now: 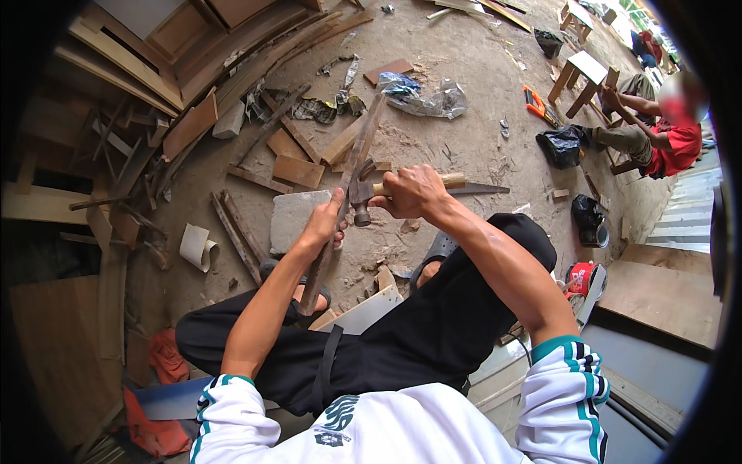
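Observation:
My left hand [323,222] is wrapped round the middle of a long, narrow wooden strip [362,143], held at a slant above the ground in front of my knees. In my right hand [414,190] is a claw hammer [360,203], gripped by its light wooden handle close to the head. The hammer's metal head is right against the strip, or just in front of it, beside my left fingers; whether the claw touches a nail cannot be made out. Beyond my right hand shows a dark, tapered metal blade [485,188], its other end hidden behind the hand.
A grey stone block [297,220] and several wood offcuts [297,172] lie ahead. Crumpled plastic [433,98] is farther off. Planks [143,73] are stacked at left. At right are an orange-handled saw [541,107], a stool [581,71] and a seated person in red [671,147].

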{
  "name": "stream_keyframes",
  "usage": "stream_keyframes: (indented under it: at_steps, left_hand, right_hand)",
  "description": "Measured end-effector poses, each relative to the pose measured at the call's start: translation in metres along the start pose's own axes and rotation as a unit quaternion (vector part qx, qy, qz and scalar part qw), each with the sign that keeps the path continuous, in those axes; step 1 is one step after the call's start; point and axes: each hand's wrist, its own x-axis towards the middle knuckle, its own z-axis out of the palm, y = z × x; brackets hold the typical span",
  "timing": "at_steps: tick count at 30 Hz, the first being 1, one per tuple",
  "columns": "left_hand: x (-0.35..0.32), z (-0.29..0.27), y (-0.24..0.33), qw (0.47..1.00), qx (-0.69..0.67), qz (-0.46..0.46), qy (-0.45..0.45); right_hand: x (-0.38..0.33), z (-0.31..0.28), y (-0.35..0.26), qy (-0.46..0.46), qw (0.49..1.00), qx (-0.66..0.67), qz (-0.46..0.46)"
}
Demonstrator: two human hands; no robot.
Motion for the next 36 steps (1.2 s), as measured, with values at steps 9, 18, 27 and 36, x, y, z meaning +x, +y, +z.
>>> stream_keyframes:
  at_steps: [9, 18, 27, 36]
  left_hand:
    - [0.032, 0.004, -0.01, 0.999, 0.036, 0.001, 0.006]
    - [0.053, 0.011, -0.011, 0.999, 0.038, -0.018, 0.006]
    - [0.074, 0.018, -0.016, 0.998, 0.061, -0.026, 0.016]
    - [0.102, 0.023, -0.037, 0.987, -0.085, -0.031, 0.136]
  right_hand:
    - [0.001, 0.013, 0.001, -0.007, 0.999, 0.012, 0.052]
    - [0.002, 0.033, 0.009, 0.003, 0.997, 0.009, 0.078]
    - [0.0, 0.026, 0.008, -0.032, 0.992, 0.028, 0.116]
    - [0.02, 0.084, 0.033, -0.003, 0.971, 0.064, 0.23]
